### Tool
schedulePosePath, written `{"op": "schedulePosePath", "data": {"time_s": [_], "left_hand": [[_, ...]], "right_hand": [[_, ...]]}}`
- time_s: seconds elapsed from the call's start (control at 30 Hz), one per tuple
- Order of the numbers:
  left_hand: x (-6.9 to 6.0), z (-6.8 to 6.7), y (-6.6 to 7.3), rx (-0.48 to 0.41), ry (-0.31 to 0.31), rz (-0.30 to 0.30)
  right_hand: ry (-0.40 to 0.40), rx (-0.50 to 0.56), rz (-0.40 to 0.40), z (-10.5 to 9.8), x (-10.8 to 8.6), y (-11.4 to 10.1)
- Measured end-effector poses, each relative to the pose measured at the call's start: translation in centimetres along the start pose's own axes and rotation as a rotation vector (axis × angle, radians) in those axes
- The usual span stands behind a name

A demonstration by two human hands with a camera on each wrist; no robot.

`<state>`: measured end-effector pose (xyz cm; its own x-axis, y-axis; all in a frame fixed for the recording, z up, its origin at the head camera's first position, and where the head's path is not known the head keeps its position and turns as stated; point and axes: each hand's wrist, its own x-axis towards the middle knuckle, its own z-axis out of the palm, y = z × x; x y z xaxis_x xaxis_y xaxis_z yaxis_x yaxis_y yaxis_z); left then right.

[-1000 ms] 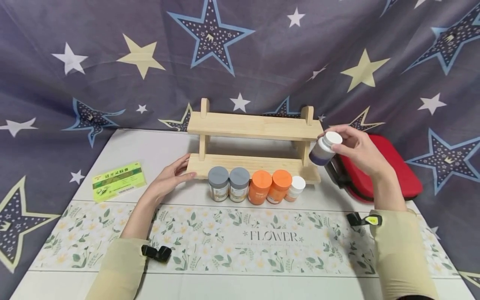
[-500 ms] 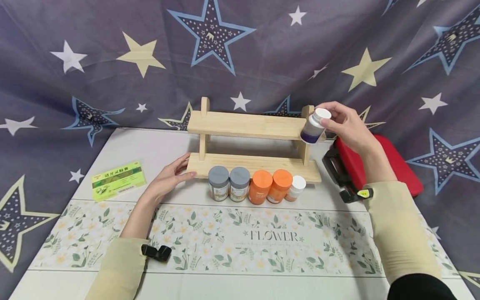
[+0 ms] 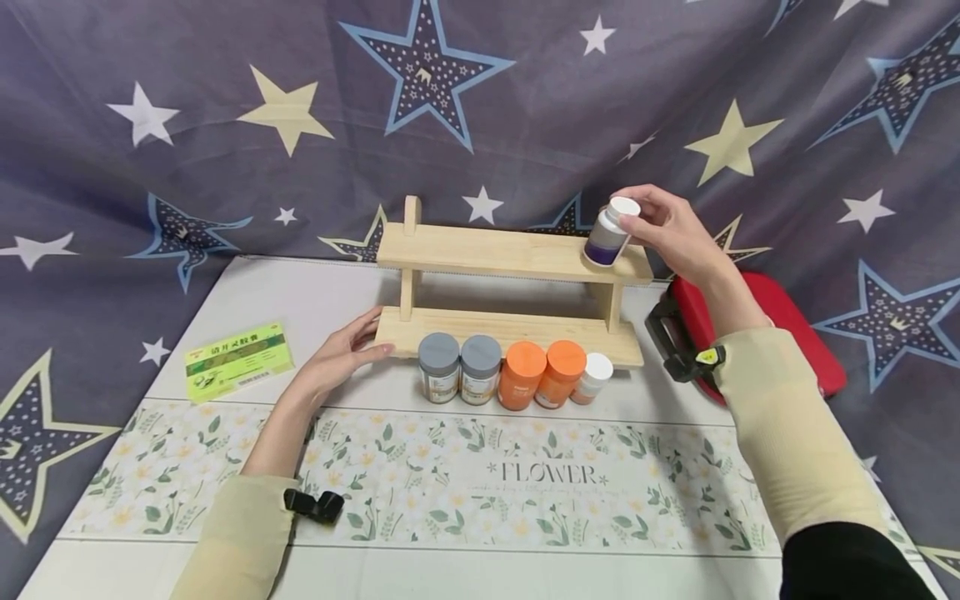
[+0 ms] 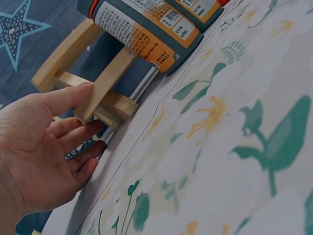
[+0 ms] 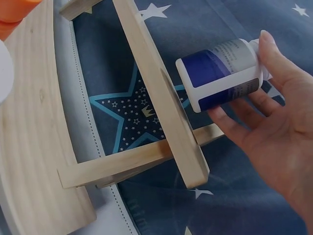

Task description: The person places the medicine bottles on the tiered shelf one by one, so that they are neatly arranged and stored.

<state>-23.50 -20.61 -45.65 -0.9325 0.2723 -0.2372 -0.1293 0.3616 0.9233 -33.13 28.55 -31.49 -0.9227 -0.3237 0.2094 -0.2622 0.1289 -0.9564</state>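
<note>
A two-tier wooden shelf (image 3: 517,252) stands at the back of the table. My right hand (image 3: 671,233) pinches a pill bottle (image 3: 607,233) near its white cap; the bottle is white, silver and purple. The right wrist view shows its base a little off the upper board's right end. At the lower board (image 3: 502,323), my left hand (image 3: 333,358) grips the left end, thumb on top (image 4: 80,95) and fingers underneath. In front of that board stand two grey-capped jars (image 3: 459,369), two orange bottles (image 3: 542,373) and a small white-capped bottle (image 3: 592,379).
A green medicine box (image 3: 238,362) lies flat at the left of the table. To the right lies a red case (image 3: 787,333) with a black handle (image 3: 671,333). A flower-print strip (image 3: 450,483) crosses the table, and a star-patterned cloth (image 3: 525,100) hangs behind.
My right hand has carried the pill bottle left and up, from beside the shelf to over the right end of its upper board. The left hand has stayed in place.
</note>
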Motion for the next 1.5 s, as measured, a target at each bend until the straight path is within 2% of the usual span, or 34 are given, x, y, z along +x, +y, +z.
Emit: {"op": "schedulePosePath", "data": {"time_s": [0.1,0.33,0.73,1.1,1.23,1.37,1.5], "left_hand": [[0.1,0.0,-0.1,-0.003,-0.002,0.002],[0.1,0.1,-0.1,-0.009,0.003,-0.003],[0.0,0.1,-0.1,-0.003,-0.002,-0.001],[0.0,0.0,-0.1,-0.013,0.001,-0.001],[0.0,0.0,-0.1,-0.014,0.001,-0.003],[0.0,0.0,-0.1,-0.015,0.003,-0.003],[0.0,0.0,-0.2,-0.014,0.002,0.004]], "right_hand": [[0.001,0.003,-0.01,0.2,0.3,0.2],[0.023,-0.143,0.011,0.8,0.7,0.5],[0.031,-0.236,0.027,1.2,1.0,0.6],[0.002,-0.232,0.037,1.2,0.9,0.5],[0.001,-0.267,0.033,1.2,0.8,0.5],[0.017,-0.301,0.045,1.2,0.3,0.7],[0.051,-0.28,0.076,1.3,-0.4,1.0]]}}
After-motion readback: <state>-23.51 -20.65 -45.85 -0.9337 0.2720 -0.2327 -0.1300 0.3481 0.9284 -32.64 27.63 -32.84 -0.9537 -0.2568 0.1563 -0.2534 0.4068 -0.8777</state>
